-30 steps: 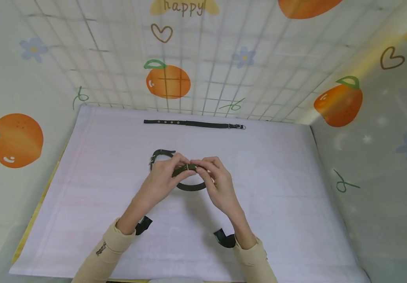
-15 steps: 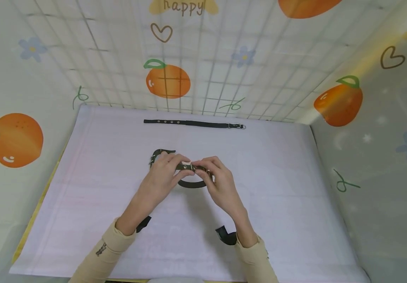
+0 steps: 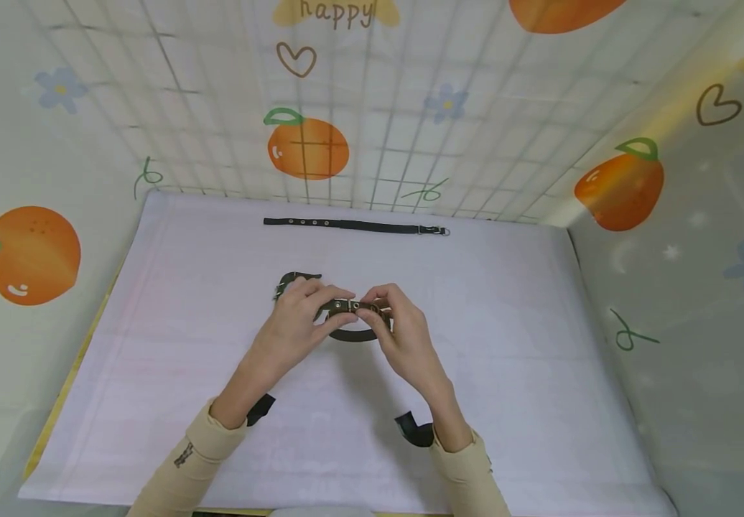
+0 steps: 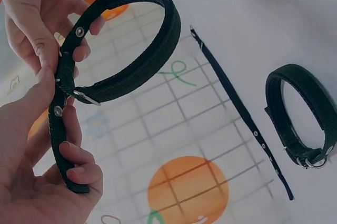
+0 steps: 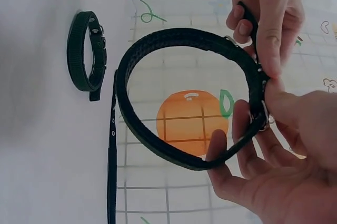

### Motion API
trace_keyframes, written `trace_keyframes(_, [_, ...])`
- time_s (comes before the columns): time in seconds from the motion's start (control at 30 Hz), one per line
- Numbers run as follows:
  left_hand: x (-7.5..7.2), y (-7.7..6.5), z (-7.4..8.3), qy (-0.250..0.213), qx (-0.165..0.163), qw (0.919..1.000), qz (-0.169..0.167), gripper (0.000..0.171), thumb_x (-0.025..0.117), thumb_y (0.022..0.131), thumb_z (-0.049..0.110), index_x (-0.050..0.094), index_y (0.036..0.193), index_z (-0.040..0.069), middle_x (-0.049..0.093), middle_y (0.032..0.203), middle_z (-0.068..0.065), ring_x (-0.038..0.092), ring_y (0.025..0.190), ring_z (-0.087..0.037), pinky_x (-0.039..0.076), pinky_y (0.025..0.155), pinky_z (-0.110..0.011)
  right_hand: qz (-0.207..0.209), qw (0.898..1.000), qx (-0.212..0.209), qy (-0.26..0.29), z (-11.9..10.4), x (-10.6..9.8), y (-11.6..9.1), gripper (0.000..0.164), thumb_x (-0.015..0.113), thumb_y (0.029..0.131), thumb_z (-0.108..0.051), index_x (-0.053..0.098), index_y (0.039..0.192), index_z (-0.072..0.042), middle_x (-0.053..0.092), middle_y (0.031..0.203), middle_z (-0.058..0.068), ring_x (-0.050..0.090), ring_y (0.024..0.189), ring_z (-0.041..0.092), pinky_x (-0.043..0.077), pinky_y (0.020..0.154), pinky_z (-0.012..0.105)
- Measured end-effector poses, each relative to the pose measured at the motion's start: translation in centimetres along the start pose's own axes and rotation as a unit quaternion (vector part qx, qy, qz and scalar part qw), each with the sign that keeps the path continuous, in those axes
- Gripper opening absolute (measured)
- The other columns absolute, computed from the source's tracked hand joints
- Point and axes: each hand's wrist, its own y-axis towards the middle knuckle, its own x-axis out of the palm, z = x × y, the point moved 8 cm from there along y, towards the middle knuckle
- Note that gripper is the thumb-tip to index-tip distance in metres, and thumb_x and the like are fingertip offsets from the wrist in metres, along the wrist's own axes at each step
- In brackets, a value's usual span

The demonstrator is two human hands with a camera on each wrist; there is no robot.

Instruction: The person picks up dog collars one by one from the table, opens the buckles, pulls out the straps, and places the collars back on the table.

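A dark collar [image 3: 354,336] with metal eyelets and a buckle is held up as a loop over the table. My left hand [image 3: 291,323] pinches its strap on the left of the buckle. In the left wrist view, fingers of that hand curl round the free strap end [image 4: 62,153]. On the buckle's other side, my right hand [image 3: 404,337] pinches the strap between thumb and fingers. Both thumbs meet close together at the buckle in the right wrist view, where the collar's wide padded band [image 5: 125,92] hangs away from the hands. A D-ring [image 4: 87,98] shows beside the buckle.
A second collar [image 4: 295,77], buckled into a loop, rests on the white table cover [image 3: 508,359], partly hidden behind my left hand in the head view. Farther back a third collar [image 3: 372,227] lies out straight. A white wire grid [image 3: 385,143] stands at the rear behind a printed sheet.
The strap has turned and shifted between my fingers, so its eyelets now show at the buckle. My left hand has moved slightly and hides more of the second collar. The loop has risen a little.
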Motion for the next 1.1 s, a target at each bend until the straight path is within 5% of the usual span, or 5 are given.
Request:
trace_keyframes(0.47, [0.3,-0.1,-0.3,-0.032,0.019,0.9993,-0.011,0.026,0.082,0.098,0.024,0.07,0.117,0.009,0.069,0.111,-0.007,0.068,0.103,-0.024,0.058,0.09,-0.038,0.02,1.0,-0.01,0.0,-0.3,0.2,-0.3,0.018,0.066,0.105,-0.013,0.054,0.117,-0.006,0.069,0.115,0.009,0.074,0.107,0.024,0.066,0.09,0.044])
trace_keyframes(0.8, [-0.1,-0.2,0.0,0.017,0.012,0.9997,-0.012,0.028,0.081,0.097,0.029,0.073,0.118,0.012,0.071,0.11,-0.003,0.063,0.104,-0.024,0.056,0.088,-0.035,-0.013,0.999,-0.018,-0.04,-0.7,0.9,-0.2,0.023,0.06,0.109,-0.016,0.059,0.13,-0.008,0.063,0.12,0.009,0.067,0.092,0.018,0.056,0.075,0.027])
trace_keyframes(0.93, [-0.1,0.1,-0.3,0.035,0.001,0.9982,-0.048,0.029,0.078,0.099,0.034,0.076,0.118,0.012,0.074,0.109,-0.003,0.066,0.101,-0.024,0.058,0.086,-0.034,-0.053,0.997,-0.006,-0.05,-0.7,1.1,0.1,0.022,0.058,0.112,-0.023,0.065,0.13,-0.012,0.065,0.122,0.005,0.071,0.097,0.015,0.062,0.084,0.032])
trace_keyframes(1.1, [1.3,0.7,-2.6,-0.051,-0.066,0.9884,-0.127,0.028,0.075,0.103,0.036,0.077,0.119,0.014,0.079,0.115,-0.002,0.073,0.106,-0.022,0.061,0.091,-0.039,-0.102,0.993,0.025,-0.052,-0.2,1.5,0.6,0.025,0.055,0.114,-0.025,0.068,0.129,-0.01,0.065,0.118,0.005,0.073,0.091,0.013,0.062,0.082,0.031])
